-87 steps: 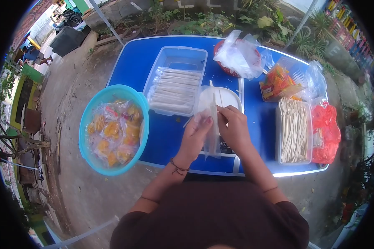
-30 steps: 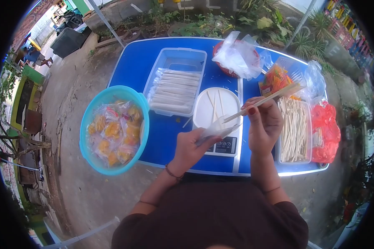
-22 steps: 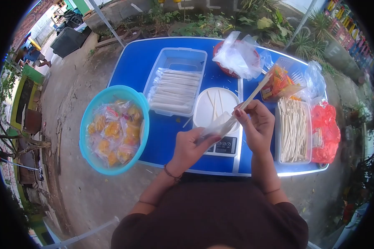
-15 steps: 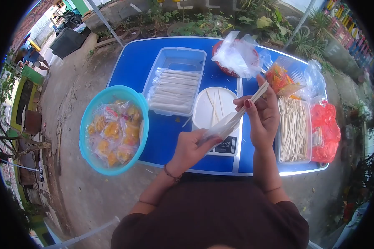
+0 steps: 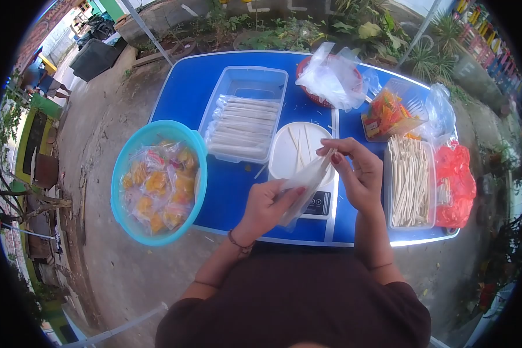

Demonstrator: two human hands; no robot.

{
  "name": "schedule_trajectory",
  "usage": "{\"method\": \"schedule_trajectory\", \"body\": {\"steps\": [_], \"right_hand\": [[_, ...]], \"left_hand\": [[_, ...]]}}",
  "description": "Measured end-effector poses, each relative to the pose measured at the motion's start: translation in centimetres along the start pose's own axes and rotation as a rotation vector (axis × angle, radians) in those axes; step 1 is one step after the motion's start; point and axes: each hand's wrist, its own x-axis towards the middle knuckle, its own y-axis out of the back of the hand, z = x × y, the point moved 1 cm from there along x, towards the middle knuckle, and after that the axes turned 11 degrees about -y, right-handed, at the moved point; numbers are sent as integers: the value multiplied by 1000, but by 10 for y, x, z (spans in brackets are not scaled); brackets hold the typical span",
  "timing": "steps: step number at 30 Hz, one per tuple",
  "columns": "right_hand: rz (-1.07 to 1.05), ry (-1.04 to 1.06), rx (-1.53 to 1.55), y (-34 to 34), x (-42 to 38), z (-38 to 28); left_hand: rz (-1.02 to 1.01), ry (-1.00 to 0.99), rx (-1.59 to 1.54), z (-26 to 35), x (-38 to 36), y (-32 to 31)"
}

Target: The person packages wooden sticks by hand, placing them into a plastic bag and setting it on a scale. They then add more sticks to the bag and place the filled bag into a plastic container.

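My left hand (image 5: 263,210) grips a narrow clear plastic bag (image 5: 305,184) from the side, with thin pale sticks inside it. At the bag's upper end, my right hand (image 5: 362,177) pinches the tip between thumb and fingers; the stick ends barely show there. Below the bag stands a white kitchen scale (image 5: 281,152), its key panel partly hidden by the bag and left hand. A few loose sticks (image 5: 298,145) lie on its plate. To the right of my right hand is a clear box filled with wooden sticks (image 5: 410,185).
A clear tray (image 5: 252,80) holds bagged stick bundles (image 5: 243,124). At left, a turquoise basin (image 5: 118,194) contains bagged orange food. A red basket (image 5: 303,75) with plastic bags, a tub of colourful pieces (image 5: 384,116) and a red bag (image 5: 455,185) line the blue table (image 5: 185,87).
The sticks that stuck out of the bag have slid down into it. My right hand has come lower, from the stick ends to the bag's tip.
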Motion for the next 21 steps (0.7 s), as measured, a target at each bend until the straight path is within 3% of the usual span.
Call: {"method": "schedule_trajectory", "body": {"steps": [3,9,12,16,19,21], "right_hand": [[-64,183,-198,6,4,-1],[70,72,42,4,-3,-2],[-9,204,-203,6,-5,10],[112,91,25,-6,-11,1],[28,174,-149,0,-13,9],[76,133,-89,-3,-16,5]], "left_hand": [[12,3,-13,-1,0,1],[46,15,-34,5,2,-2],[56,3,-46,4,2,-2],[74,-23,-43,-1,2,-1],[67,-9,-70,1,2,-2],[67,-16,-68,-2,1,-3]]}}
